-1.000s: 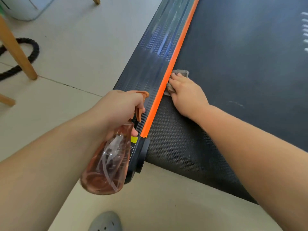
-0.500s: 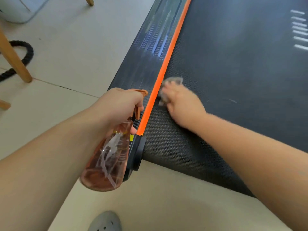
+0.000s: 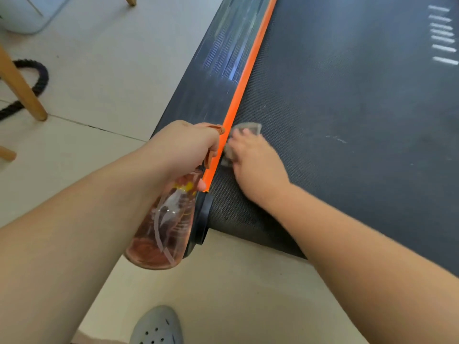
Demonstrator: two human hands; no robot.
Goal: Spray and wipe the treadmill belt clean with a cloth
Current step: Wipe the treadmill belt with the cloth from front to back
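Pale floor tiles fill the left side and the bottom of the frame. A dark treadmill belt takes up the right side, its long axis running from the lower middle up to the top edge. An orange strip marks the belt's left edge, with a dark ribbed side rail just outside it. A wooden leg and a black rope sit at the far left, and a grey shoe at the bottom edge.

The left hand is curled round the neck of a clear pinkish spray bottle. The bottle's body hangs down over the near end of the rail, and its trigger is just beside the orange strip.

The right hand presses a small grey cloth onto the belt, hard against the strip and near the belt's lower left corner. This hand is blurred, but its fingers look laid flat over the cloth rather than bunched round it.

Nearly all of the belt lies above and to the right of the cloth, including a faint pale scuff to the right. The right hand is the nearer one, already on the belt, while the left is outside the strip. Wiping strokes would probably have to travel up along the strip or rightward across the belt. A spray would need the nozzle swung right, over the strip.
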